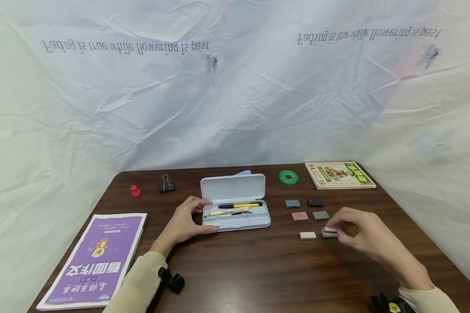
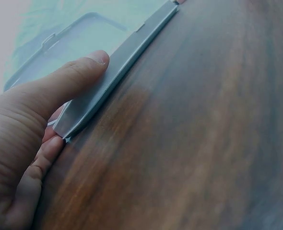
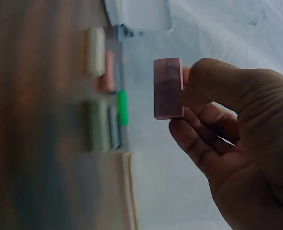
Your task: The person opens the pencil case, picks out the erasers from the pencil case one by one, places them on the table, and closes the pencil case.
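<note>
A pale pencil case (image 1: 235,202) lies with its lid raised, pens and pencils in its tray. My left hand (image 1: 186,221) grips its left end, thumb along the front wall (image 2: 127,55) and fingers round the far side. In the right wrist view a pink eraser (image 3: 168,88) is pinched between the thumb and fingers of my right hand (image 1: 358,228), above the table. Right below it is a grey-green eraser (image 1: 329,235), partly hidden by the fingers. A white eraser (image 1: 307,235) lies just left of that one. Behind them are a second pink eraser (image 1: 300,216) and a grey eraser (image 1: 320,215).
Farther back lie a blue-grey eraser (image 1: 292,203) and a black one (image 1: 315,202). A green tape roll (image 1: 288,177) and a booklet (image 1: 338,175) are at the back right. On the left are a purple book (image 1: 98,261), a binder clip (image 1: 166,187) and a small red object (image 1: 135,190).
</note>
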Tool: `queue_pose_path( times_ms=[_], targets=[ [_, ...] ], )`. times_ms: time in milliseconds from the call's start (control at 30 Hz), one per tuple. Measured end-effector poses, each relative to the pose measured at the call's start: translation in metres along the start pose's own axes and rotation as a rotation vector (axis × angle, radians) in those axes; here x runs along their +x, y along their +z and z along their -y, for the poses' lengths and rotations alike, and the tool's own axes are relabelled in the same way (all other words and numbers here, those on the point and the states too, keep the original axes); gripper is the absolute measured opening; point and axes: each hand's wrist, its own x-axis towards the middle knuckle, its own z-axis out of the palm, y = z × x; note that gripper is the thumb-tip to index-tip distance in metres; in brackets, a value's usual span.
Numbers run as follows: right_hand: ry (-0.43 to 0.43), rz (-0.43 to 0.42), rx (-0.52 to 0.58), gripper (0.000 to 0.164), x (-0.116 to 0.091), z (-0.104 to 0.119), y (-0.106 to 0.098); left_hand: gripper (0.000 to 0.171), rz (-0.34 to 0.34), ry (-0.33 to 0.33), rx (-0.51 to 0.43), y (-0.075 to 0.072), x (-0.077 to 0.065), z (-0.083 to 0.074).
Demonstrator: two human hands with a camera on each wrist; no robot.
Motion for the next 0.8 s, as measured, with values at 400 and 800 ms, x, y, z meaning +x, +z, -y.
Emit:
queue_pose_path(
  times_ms=[400,800],
  targets=[
    [0.048,0.106,0.044,0.052,-0.029,-0.017,0.018,0.078,-0.001,-0.001,0.002,0.0,0.0,-0.001],
    [0.084,0.215,0.096,0.045,-0.032,-0.017,0.02,0.078,0.002,-0.009,-0.001,-0.001,0.0,-0.001]
  ],
)
